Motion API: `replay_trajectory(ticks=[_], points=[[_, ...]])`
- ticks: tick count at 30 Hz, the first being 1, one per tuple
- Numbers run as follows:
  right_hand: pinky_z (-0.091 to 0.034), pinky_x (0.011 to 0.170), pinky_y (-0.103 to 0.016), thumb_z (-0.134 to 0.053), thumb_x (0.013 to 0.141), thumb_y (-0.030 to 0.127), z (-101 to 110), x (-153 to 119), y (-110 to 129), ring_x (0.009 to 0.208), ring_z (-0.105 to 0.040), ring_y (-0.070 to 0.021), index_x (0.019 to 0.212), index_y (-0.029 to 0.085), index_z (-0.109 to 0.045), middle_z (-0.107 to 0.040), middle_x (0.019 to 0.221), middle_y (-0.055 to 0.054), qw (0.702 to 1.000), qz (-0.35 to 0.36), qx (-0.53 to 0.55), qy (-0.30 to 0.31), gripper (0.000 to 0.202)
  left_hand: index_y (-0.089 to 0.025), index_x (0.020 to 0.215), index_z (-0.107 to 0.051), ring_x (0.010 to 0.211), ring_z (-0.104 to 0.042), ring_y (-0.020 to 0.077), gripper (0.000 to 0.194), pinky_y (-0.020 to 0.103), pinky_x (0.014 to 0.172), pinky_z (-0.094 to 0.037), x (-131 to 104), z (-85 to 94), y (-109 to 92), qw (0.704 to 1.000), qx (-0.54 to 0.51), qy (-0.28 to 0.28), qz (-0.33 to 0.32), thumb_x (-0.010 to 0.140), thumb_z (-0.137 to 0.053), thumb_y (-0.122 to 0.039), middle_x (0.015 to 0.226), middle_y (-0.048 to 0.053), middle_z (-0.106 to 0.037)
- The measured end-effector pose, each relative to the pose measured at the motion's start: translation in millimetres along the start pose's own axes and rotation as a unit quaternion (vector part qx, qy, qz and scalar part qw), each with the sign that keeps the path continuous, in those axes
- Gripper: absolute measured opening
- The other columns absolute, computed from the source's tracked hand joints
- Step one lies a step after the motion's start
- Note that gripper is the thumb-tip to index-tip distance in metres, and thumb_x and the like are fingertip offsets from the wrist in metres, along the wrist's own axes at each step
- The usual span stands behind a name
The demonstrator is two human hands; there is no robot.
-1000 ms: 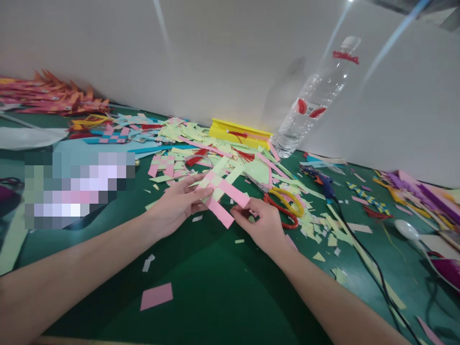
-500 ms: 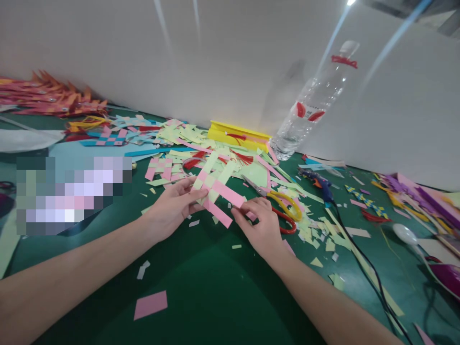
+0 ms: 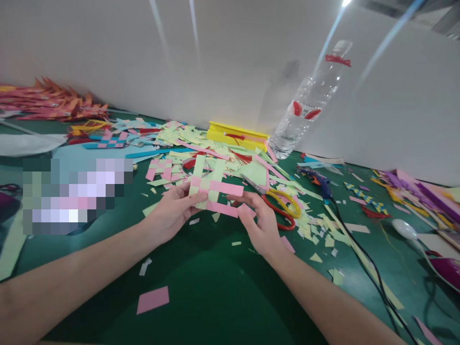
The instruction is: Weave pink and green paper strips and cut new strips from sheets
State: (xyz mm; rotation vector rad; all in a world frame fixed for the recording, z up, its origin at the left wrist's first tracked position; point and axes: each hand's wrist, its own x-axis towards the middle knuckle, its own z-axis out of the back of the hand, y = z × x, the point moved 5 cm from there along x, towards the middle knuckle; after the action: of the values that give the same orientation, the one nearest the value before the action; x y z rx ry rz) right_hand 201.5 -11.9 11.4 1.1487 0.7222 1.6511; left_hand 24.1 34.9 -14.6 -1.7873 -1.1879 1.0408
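A small woven piece of pink and pale green paper strips [image 3: 204, 186] is held up over the green table. My left hand [image 3: 174, 208] pinches its left edge between thumb and fingers. At its right side is my right hand [image 3: 259, 218], thumb and forefinger apart, close to the loose ends of the pink strips. A pink bit shows by the right thumb; whether it is gripped is unclear. Scissors with yellow and red handles [image 3: 283, 202] lie just beyond my right hand.
Paper scraps [image 3: 183, 134] and a yellow folded strip [image 3: 237, 136] lie along the wall. A plastic bottle [image 3: 305, 110] stands tilted-looking behind. To the right are a glue gun [image 3: 319, 184] with a cable and a white spoon-shaped item [image 3: 404, 229].
The woven piece has turned so its pink strips lie more level and its green strips more upright. My right thumb and forefinger have spread apart.
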Motion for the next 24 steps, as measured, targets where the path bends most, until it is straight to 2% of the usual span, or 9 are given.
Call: replay_trajectory(ticks=[3,7,11,14,18,24], points=[[-0.052,0.078,-0.033,-0.058,0.085,0.038,0,2,-2,0.091,-0.066,-0.0201,0.104,0.021,-0.062,-0.072,0.099,-0.005,1.0,-0.01,-0.009,-0.013,0.026,-0.019,0.094,-0.068,0.084,-0.068,0.0159,0.025,0.022,0.069,-0.055,-3,-4.0,2,0.999,0.031,0.022,0.011,0.072,-0.078,-0.021,0.093,0.003,-0.072],[-0.05,0.062,-0.026,-0.054,0.089,0.036,2,3,-7,0.076,-0.066,-0.0162,0.089,0.021,-0.063,-0.071,0.081,-0.002,0.999,-0.023,0.015,-0.042,0.018,-0.02,0.091,-0.068,0.079,-0.066,0.0147,0.026,0.022,0.067,-0.053,-7,-8.1,6,0.993,0.097,0.057,0.032,0.07,-0.08,-0.03,0.088,0.001,-0.071],[-0.049,0.061,-0.025,-0.052,0.09,0.035,-1,6,-11,0.066,-0.064,-0.0138,0.085,0.021,-0.062,-0.07,0.07,-0.001,0.997,-0.034,0.068,-0.031,0.018,-0.022,0.085,-0.07,0.074,-0.065,0.0154,0.025,0.021,0.061,-0.05,-9,-8.9,4,0.978,0.198,0.069,0.02,0.067,-0.081,-0.035,0.082,-0.001,-0.072],[-0.048,0.058,-0.025,-0.053,0.09,0.034,-4,9,-13,0.063,-0.063,-0.0133,0.085,0.02,-0.062,-0.069,0.069,-0.001,0.996,-0.041,0.072,-0.025,0.018,-0.023,0.089,-0.071,0.072,-0.066,0.0176,0.027,0.023,0.06,-0.049,-12,-10.9,3,0.966,0.244,0.079,0.036,0.069,-0.078,-0.039,0.081,0.0,-0.073],[-0.049,0.062,-0.026,-0.053,0.09,0.034,-6,9,-13,0.065,-0.064,-0.0134,0.086,0.02,-0.063,-0.068,0.067,0.0,0.997,-0.037,0.071,-0.013,0.018,-0.023,0.089,-0.072,0.06,-0.062,0.0159,0.027,0.022,0.052,-0.045,-15,-12.6,-1,0.955,0.284,0.069,0.039,0.071,-0.075,-0.043,0.069,-0.002,-0.071],[-0.053,0.059,-0.028,-0.06,0.084,0.035,-6,7,-12,0.067,-0.066,-0.0156,0.09,0.02,-0.064,-0.069,0.075,-0.003,0.997,-0.038,0.066,0.003,0.017,-0.02,0.073,-0.073,0.059,-0.061,0.017,0.027,0.023,0.049,-0.041,-13,-12.4,-2,0.941,0.334,0.057,0.022,0.07,-0.073,-0.047,0.067,0.002,-0.07]])
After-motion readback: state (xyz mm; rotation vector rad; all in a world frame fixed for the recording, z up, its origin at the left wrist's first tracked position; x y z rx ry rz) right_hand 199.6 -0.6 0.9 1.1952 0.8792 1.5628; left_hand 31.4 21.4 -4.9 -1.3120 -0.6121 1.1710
